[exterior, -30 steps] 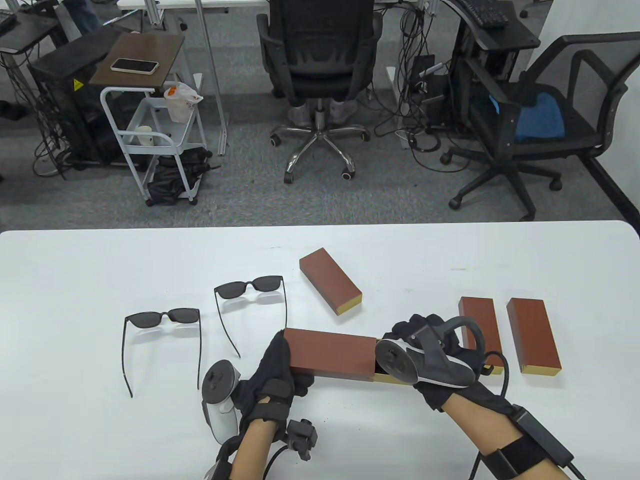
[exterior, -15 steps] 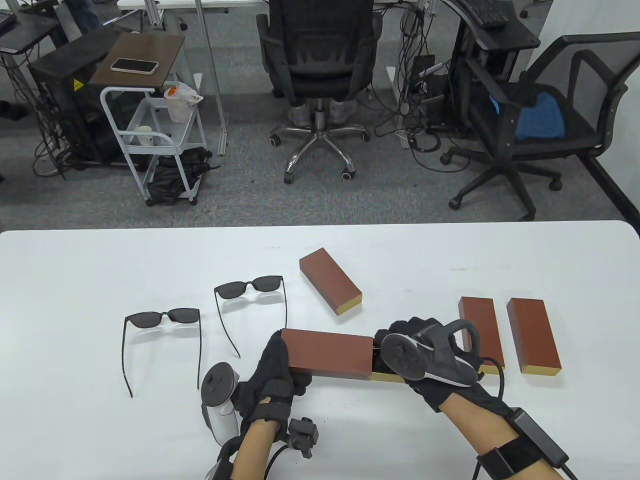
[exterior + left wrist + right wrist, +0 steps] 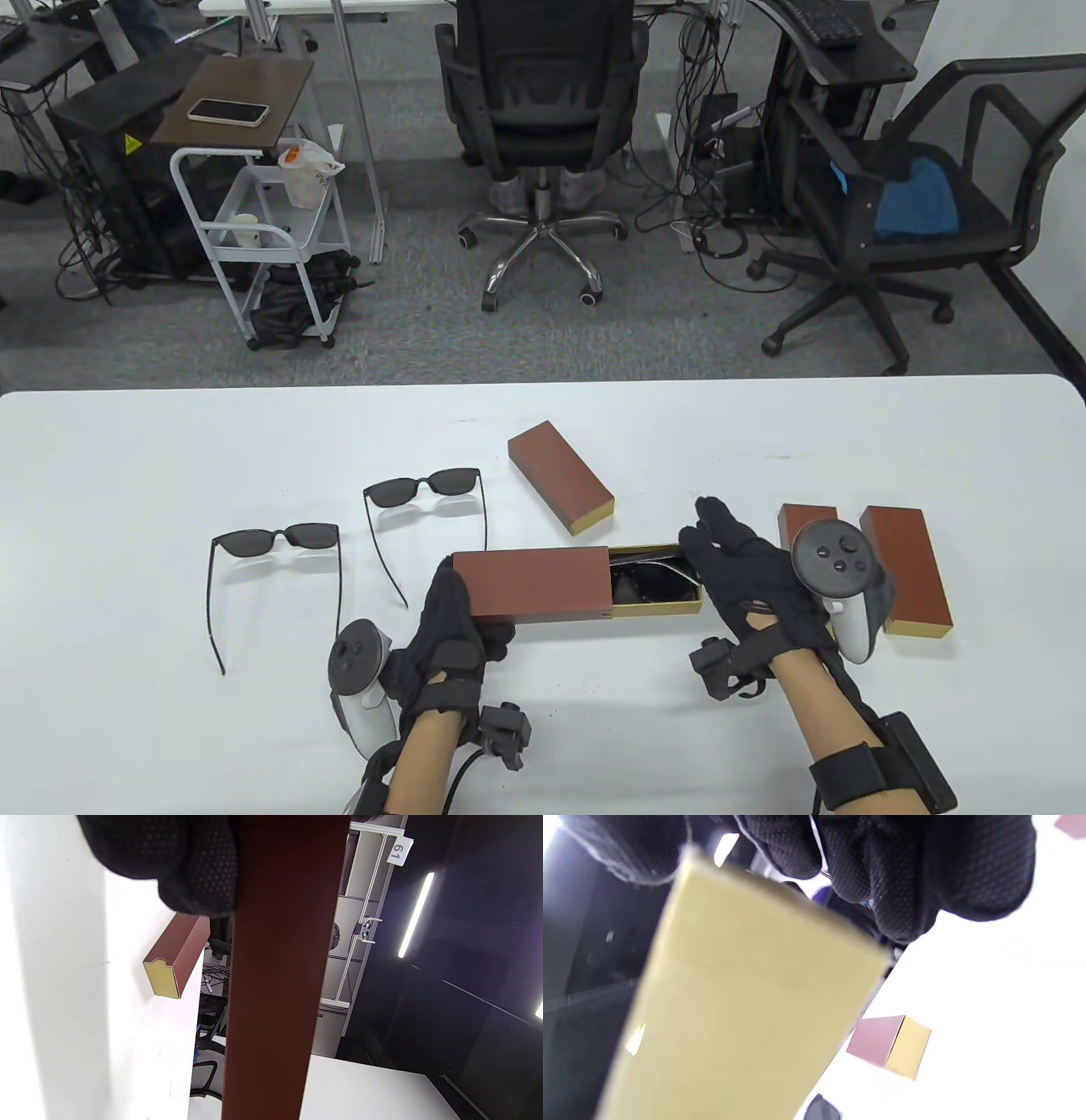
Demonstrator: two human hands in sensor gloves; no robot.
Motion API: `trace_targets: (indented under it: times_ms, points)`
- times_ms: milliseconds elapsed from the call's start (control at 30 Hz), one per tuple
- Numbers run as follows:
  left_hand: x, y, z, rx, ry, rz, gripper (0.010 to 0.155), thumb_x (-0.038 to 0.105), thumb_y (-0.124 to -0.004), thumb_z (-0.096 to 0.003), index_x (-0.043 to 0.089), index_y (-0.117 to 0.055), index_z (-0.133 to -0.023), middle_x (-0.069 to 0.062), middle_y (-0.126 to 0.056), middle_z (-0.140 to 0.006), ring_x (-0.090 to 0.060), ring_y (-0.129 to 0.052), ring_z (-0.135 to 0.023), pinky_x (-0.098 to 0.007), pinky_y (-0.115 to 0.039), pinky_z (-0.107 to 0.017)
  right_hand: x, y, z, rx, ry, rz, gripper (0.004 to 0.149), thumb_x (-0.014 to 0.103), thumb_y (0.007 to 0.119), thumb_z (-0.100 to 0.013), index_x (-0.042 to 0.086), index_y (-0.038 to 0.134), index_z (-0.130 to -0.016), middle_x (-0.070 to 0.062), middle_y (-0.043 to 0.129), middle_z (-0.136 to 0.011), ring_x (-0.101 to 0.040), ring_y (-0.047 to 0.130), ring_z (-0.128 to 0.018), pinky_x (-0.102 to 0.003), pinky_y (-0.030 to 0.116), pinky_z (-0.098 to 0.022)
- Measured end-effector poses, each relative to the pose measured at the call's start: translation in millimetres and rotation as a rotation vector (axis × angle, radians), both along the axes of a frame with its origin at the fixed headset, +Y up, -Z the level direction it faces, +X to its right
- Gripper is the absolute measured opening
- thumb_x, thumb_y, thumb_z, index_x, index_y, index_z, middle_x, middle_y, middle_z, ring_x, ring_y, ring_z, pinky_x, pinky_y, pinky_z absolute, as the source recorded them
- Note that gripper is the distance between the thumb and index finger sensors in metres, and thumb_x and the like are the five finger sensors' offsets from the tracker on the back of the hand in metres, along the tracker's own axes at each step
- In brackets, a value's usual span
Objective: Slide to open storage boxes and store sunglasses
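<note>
I see a reddish-brown rectangular box sleeve [image 3: 530,584] over a mustard-yellow inner tray [image 3: 657,605], dark-lensed black-framed sunglasses [image 3: 276,541] on the plain white table [image 3: 127,475], and black mesh-textured gloves [image 3: 445,628].

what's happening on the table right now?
A person in sensor gloves is packing sunglasses into sliding boxes. The left hand grips the brown sleeve of one box, while the right hand is at the end of its yellow tray, which is slid partway out with a dark pair of sunglasses lying inside. Two more pairs lie unfolded on the table to the left. Three other boxes are closed.
</note>
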State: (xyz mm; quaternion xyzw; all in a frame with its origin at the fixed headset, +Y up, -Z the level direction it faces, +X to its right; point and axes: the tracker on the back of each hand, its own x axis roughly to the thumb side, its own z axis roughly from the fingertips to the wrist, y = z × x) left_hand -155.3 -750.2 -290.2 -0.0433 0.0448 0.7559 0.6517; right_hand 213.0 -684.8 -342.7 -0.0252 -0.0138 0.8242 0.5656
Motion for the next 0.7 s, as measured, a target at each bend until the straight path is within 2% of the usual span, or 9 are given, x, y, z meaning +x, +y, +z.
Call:
trace_targets:
  times_ms: [100, 167, 333, 433, 533, 700]
  points:
    - [1.4, -0.6, -0.2, 0.003, -0.008, -0.005, 0.072, 0.059, -0.042, -0.0594, 0.019, -0.033, -0.118, -0.011, -0.077, -0.091, -0.024, -0.091, -0.063, -0.046, -0.079, -0.047, -3.0, -20.3, -0.9, -0.046, 0.064, -0.175, 0.064, 0.061, 0.075, -0.039, 0.023, 0.071, -0.09, -0.019, 0.074, -0.093, -0.039, 0.096, -0.062, -0.045, 0.087, -0.036]
    - [0.6, -1.7, 0.2, 0.005, 0.006, -0.017, 0.072, 0.059, -0.043, -0.0594, 0.019, -0.033, -0.118, -0.011, -0.077, -0.091, -0.024, -0.091, -0.063, -0.046, -0.079, -0.047, -4.0, -28.7, 0.2, -0.046, 0.064, -0.209, 0.063, 0.06, 0.075, -0.04, 0.023, 0.069, -0.091, -0.017, 0.073, -0.094, -0.037, 0.095, -0.063, -0.043, 0.086, -0.036]
    - [1.4, -5.9, -0.5, 0.003, 0.008, -0.037, 0.072, 0.058, -0.044, -0.0591, 0.018, -0.035, -0.118, -0.013, -0.078, -0.09, -0.025, -0.091, -0.061, -0.047, -0.079, -0.046, -0.9, -44.3, 4.0, -0.026, -0.005, -0.198, 0.052, 0.053, 0.077, -0.041, 0.026, 0.076, -0.085, -0.015, 0.08, -0.089, -0.032, 0.098, -0.056, -0.041, 0.088, -0.034]
    - [3.2, -8.1, -0.5, -0.001, 0.002, -0.031, 0.072, 0.058, -0.044, -0.0591, 0.018, -0.035, -0.118, -0.013, -0.078, -0.09, -0.025, -0.091, -0.061, -0.047, -0.079, -0.046, 1.6, -44.8, 6.1, -0.008, -0.021, -0.206, 0.051, 0.051, 0.08, -0.04, 0.025, 0.079, -0.083, -0.016, 0.083, -0.086, -0.034, 0.099, -0.051, -0.042, 0.088, -0.032]
    - [4.8, -9.0, -0.9, 0.002, -0.017, -0.016, 0.072, 0.058, -0.044, -0.059, 0.018, -0.035, -0.118, -0.013, -0.078, -0.09, -0.025, -0.091, -0.061, -0.047, -0.079, -0.046, 5.7, -39.7, 8.9, 0.031, -0.046, -0.126, 0.047, 0.048, 0.083, -0.039, 0.025, 0.083, -0.08, -0.013, 0.087, -0.082, -0.03, 0.101, -0.047, -0.04, 0.089, -0.03]
    - [6.4, -9.6, -1.4, 0.01, -0.03, -0.022, 0.072, 0.058, -0.044, -0.059, 0.019, -0.035, -0.118, -0.013, -0.078, -0.09, -0.025, -0.091, -0.061, -0.047, -0.079, -0.046, 8.1, -37.4, 13.8, 0.07, -0.059, -0.107, 0.047, 0.046, 0.084, -0.038, 0.024, 0.083, -0.079, -0.013, 0.089, -0.081, -0.031, 0.102, -0.046, -0.04, 0.089, -0.029]
